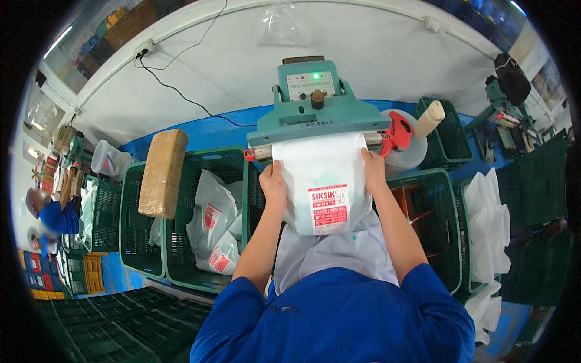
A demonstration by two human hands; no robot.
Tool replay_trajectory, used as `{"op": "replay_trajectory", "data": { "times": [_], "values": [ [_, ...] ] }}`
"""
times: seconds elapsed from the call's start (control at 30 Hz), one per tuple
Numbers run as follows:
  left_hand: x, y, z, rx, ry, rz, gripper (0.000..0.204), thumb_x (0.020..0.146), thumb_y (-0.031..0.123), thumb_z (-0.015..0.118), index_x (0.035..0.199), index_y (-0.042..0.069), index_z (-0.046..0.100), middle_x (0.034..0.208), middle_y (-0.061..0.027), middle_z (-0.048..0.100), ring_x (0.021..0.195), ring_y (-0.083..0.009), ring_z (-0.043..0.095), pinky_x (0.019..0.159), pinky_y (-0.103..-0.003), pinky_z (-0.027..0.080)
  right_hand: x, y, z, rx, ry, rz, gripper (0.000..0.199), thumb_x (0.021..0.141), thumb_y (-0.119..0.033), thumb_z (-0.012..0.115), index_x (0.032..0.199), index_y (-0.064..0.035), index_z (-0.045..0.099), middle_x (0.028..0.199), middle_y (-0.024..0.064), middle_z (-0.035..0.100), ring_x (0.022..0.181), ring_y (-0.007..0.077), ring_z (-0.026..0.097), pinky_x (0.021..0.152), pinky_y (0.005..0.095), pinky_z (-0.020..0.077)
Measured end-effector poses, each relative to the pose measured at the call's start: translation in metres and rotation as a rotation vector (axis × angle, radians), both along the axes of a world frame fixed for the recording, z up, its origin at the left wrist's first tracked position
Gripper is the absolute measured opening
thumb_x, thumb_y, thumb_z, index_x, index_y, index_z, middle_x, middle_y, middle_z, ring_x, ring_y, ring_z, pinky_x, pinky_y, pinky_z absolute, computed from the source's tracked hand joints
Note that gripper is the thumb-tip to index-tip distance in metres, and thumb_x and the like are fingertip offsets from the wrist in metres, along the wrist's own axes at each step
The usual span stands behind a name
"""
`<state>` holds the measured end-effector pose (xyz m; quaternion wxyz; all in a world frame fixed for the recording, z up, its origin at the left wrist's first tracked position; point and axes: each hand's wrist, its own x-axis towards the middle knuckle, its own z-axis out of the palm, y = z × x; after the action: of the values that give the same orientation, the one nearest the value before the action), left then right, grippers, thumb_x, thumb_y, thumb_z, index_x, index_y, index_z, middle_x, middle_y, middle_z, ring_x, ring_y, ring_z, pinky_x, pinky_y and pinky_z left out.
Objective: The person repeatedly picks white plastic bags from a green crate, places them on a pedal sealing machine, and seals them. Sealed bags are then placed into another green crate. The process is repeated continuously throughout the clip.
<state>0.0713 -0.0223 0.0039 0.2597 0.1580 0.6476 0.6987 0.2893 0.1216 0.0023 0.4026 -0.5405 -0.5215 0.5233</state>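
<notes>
A filled white plastic bag (302, 169) with a red printed label hangs in front of me, its top edge at the jaws of a green pedal sealing machine (284, 118). A small green light glows on the machine's panel. My left hand (273, 183) pinches the bag's left side, a little below the jaws. Higher up, my right hand (373, 163) grips the right edge close under the sealing bar. Whether the bag's mouth is fully between the jaws is hidden by the machine's front bar.
Left of me, a green crate (181, 242) holds several similar white bags (212, 212); a brown taped block (163, 172) rests across its neighbour's rim. On the right are red-handled scissors (398, 132) on a white tub (408, 157), another green crate (451, 242) and white bags (487, 224). People work far left.
</notes>
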Motion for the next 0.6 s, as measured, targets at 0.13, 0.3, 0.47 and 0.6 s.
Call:
{"op": "replay_trajectory", "data": {
  "times": [0.13, 0.3, 0.47, 0.6],
  "values": [
    [-0.002, 0.004, 0.014, -0.008, -0.081, -0.018, 0.032, 0.091, 0.022, 0.055, 0.067, 0.0, 0.054, 0.061, 0.0016, 0.046, 0.057, -0.0085, 0.038, 0.052, -0.028, 0.032, -0.004, 0.008, 0.005, -0.042, -0.007, -0.023, 0.038, 0.088, -0.028, 0.057, 0.071, 0.0067, 0.057, 0.062, 0.0045, 0.05, 0.06, 0.0126, 0.041, 0.056, 0.0327, 0.0351],
    [-0.002, 0.003, 0.028, -0.009, -0.175, -0.035, 0.028, 0.092, 0.022, 0.055, 0.083, -0.004, 0.062, 0.072, 0.0004, 0.056, 0.063, -0.0087, 0.047, 0.058, -0.025, 0.037, -0.006, 0.002, 0.009, -0.133, 0.059, -0.028, 0.037, 0.089, -0.028, 0.057, 0.073, 0.0055, 0.058, 0.063, 0.0039, 0.052, 0.06, 0.0127, 0.043, 0.058, 0.0317, 0.0363],
    [-0.002, -0.003, 0.018, -0.038, -0.234, -0.067, 0.032, 0.092, 0.024, 0.054, 0.1, -0.007, 0.06, 0.087, -0.0039, 0.062, 0.075, -0.0099, 0.054, 0.067, -0.024, 0.042, 0.004, -0.001, 0.011, -0.249, 0.125, -0.065, 0.038, 0.091, -0.032, 0.054, 0.081, 0.0033, 0.062, 0.07, 0.0023, 0.056, 0.064, 0.0119, 0.046, 0.06, 0.0301, 0.0384],
    [-0.006, -0.027, 0.02, -0.113, -0.342, -0.205, 0.041, 0.092, 0.027, 0.054, 0.111, -0.009, 0.054, 0.097, -0.0062, 0.061, 0.083, -0.0119, 0.056, 0.074, -0.023, 0.044, 0.036, -0.007, 0.03, -0.595, 0.281, 0.029, 0.038, 0.093, -0.036, 0.051, 0.098, 0.0001, 0.063, 0.083, 0.0039, 0.063, 0.079, 0.0104, 0.055, 0.073, 0.0253, 0.0427]
  ]
}}
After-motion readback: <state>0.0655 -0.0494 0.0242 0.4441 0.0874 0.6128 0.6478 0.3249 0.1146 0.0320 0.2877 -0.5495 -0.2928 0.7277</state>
